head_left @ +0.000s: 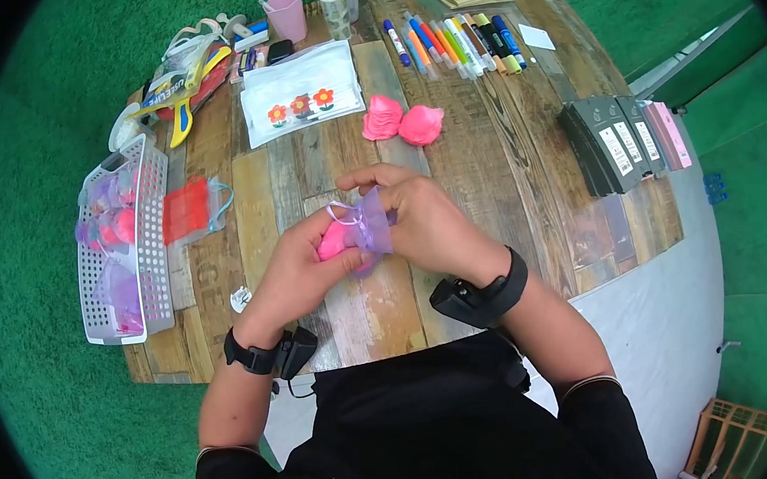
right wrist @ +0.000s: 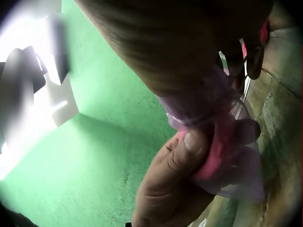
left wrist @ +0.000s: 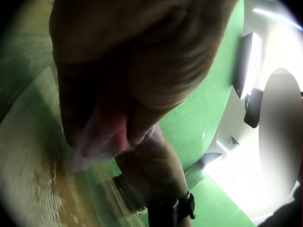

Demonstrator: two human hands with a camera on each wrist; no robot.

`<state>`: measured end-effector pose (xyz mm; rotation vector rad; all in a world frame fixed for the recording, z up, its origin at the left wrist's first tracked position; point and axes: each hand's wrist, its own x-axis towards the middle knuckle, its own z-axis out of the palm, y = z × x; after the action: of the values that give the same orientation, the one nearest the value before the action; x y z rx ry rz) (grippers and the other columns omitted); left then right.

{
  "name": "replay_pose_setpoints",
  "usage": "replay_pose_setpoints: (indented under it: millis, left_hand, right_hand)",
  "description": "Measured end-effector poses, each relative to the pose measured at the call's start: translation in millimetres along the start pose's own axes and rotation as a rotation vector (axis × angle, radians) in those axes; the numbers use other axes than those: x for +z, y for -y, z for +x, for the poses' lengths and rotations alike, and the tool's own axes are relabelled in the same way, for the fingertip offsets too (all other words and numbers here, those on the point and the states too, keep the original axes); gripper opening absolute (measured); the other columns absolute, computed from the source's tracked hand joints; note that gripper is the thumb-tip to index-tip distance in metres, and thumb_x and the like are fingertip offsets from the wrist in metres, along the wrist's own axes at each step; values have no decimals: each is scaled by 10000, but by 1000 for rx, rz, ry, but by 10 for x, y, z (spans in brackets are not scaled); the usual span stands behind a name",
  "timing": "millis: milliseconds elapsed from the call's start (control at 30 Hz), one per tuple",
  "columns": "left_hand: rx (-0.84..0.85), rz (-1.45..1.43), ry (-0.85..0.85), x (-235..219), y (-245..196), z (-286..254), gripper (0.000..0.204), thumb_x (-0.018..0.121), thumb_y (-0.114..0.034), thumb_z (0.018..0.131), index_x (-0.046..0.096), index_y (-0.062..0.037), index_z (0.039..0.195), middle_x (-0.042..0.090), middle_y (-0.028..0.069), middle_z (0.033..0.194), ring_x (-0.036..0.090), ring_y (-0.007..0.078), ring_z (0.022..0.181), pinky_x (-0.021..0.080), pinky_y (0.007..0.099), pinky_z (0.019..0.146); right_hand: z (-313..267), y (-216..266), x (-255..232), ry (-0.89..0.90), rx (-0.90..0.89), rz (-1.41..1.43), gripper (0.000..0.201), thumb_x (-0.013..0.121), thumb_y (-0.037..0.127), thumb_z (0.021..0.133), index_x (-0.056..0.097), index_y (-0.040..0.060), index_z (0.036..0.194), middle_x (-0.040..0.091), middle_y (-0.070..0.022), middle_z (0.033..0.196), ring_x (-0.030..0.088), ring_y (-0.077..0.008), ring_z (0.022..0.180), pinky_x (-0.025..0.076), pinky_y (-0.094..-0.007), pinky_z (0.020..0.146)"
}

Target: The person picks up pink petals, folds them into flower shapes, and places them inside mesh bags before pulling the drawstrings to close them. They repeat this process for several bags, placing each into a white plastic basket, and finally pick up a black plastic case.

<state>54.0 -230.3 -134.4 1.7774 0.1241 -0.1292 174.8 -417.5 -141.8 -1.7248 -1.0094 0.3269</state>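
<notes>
A small purple mesh drawstring pouch [head_left: 374, 221] with a bright pink item [head_left: 333, 241] inside is between both hands, above the table's near middle. My left hand [head_left: 292, 265] pinches the filled part, its thumb pressed over the pink item, as the right wrist view also shows. At the gathered mouth, my right hand [head_left: 436, 227] grips the purple mesh, and a thin pale drawstring [right wrist: 246, 90] runs by its fingers. Dark shadow hides much of the grip in the left wrist view. Just beyond the hands lie two pink scalloped pieces [head_left: 421, 125].
To the left stands a white perforated basket [head_left: 154, 234] of filled pouches, beside a red mesh pouch [head_left: 185, 212]. Flower-print bags [head_left: 299, 81], a pink cup [head_left: 286, 16] and a row of markers [head_left: 462, 45] lie toward the back. Black boxes [head_left: 598, 147] stand at the right.
</notes>
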Motion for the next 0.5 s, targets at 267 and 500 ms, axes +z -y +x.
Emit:
replay_pose_setpoints:
  millis: [267,500]
  left_hand:
    - [-27,-215,-58,1,262,50,365,727,-64,1024,665,13,1375,753,40,1175,688,101,1079,567,298,956]
    - [-8,-419,-283,24,217,93,234,712,-102,1062,746,24,1256,799,80,1129,744,140,1023,579,303,957]
  right_hand:
    - [8,-25,-146,164,-84,-182,219,724,146,989,809,29,1153,699,-178,1379,728,-321,1140,564,-399,996]
    - [58,29,-295,-50,84,153,397,723,202,1053,681,-6,1389,734,-156,1305,716,-193,1068,570,-357,938]
